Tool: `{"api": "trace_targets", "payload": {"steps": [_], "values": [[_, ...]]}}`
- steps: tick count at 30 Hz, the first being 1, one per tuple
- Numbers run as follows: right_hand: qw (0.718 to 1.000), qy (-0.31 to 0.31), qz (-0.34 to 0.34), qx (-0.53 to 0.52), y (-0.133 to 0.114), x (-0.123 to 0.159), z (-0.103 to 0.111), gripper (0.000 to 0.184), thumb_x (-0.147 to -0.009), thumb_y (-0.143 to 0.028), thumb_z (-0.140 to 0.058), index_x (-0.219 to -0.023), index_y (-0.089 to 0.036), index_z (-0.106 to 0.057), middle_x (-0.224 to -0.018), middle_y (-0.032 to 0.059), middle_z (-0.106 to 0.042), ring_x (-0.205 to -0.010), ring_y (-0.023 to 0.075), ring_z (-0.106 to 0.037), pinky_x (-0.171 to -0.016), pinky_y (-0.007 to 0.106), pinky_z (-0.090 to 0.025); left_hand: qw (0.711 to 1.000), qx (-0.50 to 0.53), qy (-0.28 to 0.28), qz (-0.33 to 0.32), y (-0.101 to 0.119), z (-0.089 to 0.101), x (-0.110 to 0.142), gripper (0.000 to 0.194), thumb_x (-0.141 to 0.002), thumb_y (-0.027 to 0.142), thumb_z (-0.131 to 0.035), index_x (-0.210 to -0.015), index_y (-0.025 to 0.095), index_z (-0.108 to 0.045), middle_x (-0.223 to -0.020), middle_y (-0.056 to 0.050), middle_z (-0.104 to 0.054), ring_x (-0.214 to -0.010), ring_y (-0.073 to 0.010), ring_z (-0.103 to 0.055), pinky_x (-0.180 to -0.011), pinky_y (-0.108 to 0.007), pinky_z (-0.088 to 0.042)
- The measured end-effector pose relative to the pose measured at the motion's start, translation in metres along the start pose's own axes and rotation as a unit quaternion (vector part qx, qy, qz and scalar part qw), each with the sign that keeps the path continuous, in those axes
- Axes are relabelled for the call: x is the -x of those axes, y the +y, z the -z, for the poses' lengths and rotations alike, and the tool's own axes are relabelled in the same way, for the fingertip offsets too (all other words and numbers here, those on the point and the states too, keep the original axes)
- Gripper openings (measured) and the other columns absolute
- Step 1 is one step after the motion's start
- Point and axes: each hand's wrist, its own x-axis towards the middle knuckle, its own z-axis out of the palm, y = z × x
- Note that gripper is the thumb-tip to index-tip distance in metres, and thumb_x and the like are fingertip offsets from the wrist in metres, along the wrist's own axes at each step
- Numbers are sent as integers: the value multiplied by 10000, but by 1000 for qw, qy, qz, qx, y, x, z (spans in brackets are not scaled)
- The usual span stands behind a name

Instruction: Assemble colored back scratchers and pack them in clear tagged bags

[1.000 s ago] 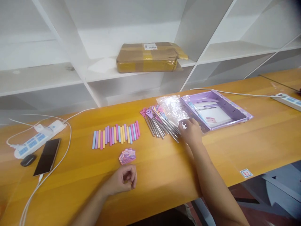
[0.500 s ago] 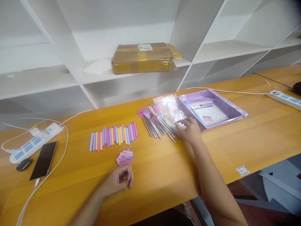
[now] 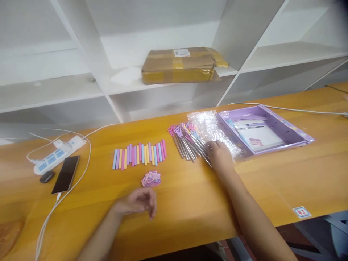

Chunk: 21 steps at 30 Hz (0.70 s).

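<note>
A pile of back scratchers [image 3: 187, 146], silver rods with small pink, purple, yellow and blue hand-shaped heads, lies mid-table. My right hand [image 3: 220, 156] is at the rod ends on the pile's right side, its fingers closed on a back scratcher; the fingertips are partly hidden. Nearer the table's front, my left hand [image 3: 138, 202] hovers with fingers loosely bent and apart, holding nothing. Just beyond it sits a small stack of pink printed cards [image 3: 151, 178]. Pastel sticks [image 3: 140, 154] in pink, purple, yellow and blue lie in a row to the left of the pile.
A clear plastic bag [image 3: 209, 123] lies behind the pile, against a purple open box [image 3: 282, 148]. On the left are a power strip [image 3: 59, 154], a phone [image 3: 66, 174], a black mouse-like object [image 3: 47, 177] and white cables. A taped parcel [image 3: 182, 67] rests on the shelf.
The fingers of my left hand have loosened and spread from a curl. My right hand has come in closer over the rod ends. The view shifted slightly.
</note>
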Motion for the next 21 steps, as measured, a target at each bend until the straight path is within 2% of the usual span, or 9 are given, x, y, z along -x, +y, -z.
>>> {"api": "trace_targets", "payload": {"steps": [2,3,4,6,8,9,11,17,21], "values": [[1000,-2,2,-4,2,0,0,291,-1076,-333,-493,-1023,-191,-742,-951,131,-687,-880,295,-599,-806,395,-448,1000,11,4,-4,18,29,25,530,-792,667,-824,-872,216,-558,-656,1,-539,-549,-194,-620,-501,-295,-460],[1000,-2,2,-6,3,0,0,281,-1068,-342,-513,-1026,-189,-745,-952,131,-692,-882,296,-605,-806,396,-453,995,2,84,-60,27,44,37,498,-800,653,-798,-832,226,-544,-621,24,-484,-495,-171,-561,-456,-286,-427],[1000,-2,-2,-9,3,0,1,269,-1056,-354,-540,-1029,-188,-749,-955,130,-698,-881,295,-612,-799,393,-457,970,-24,213,-117,36,59,47,484,-809,666,-757,-838,231,-545,-652,25,-472,-518,-158,-532,-471,-290,-437],[1000,-4,-17,-19,2,0,2,247,-1029,-372,-587,-1019,-196,-760,-959,121,-711,-856,281,-623,-761,378,-454,862,-130,457,-178,47,84,58,411,-834,615,-703,-933,234,-587,-773,0,-522,-665,-166,-561,-595,-309,-509],[999,-8,-35,-31,0,-1,3,234,-1009,-382,-610,-987,-212,-770,-957,107,-725,-810,260,-627,-703,359,-435,752,-258,586,-160,50,102,58,395,-835,565,-694,-1044,239,-616,-891,-19,-566,-789,-184,-588,-723,-333,-543],[999,-8,-41,-35,-1,-1,4,230,-1001,-379,-613,-971,-218,-774,-953,101,-731,-790,252,-628,-680,353,-424,717,-306,610,-141,48,107,54,409,-828,550,-702,-1083,239,-628,-935,-26,-580,-830,-194,-598,-769,-346,-547],[998,-2,-44,-37,-4,-3,6,221,-985,-356,-608,-951,-220,-780,-942,97,-742,-771,246,-635,-660,352,-414,687,-359,621,-113,41,113,44,449,-810,540,-733,-1130,233,-661,-991,-35,-598,-851,-206,-600,-817,-373,-544],[997,19,-56,-45,-9,-8,14,171,-946,-321,-619,-935,-222,-759,-935,91,-752,-794,247,-654,-691,356,-439,656,-469,591,-30,29,116,26,469,-869,535,-680,-1200,203,-694,-1092,-80,-657,-866,-245,-637,-878,-443,-571],[985,73,-89,-132,-16,-8,24,75,-908,-298,-643,-912,-231,-678,-905,54,-731,-734,213,-630,-726,351,-469,647,-476,596,-4,31,120,32,460,-894,534,-622,-1199,191,-647,-1105,-100,-701,-846,-249,-670,-844,-442,-597]]}}
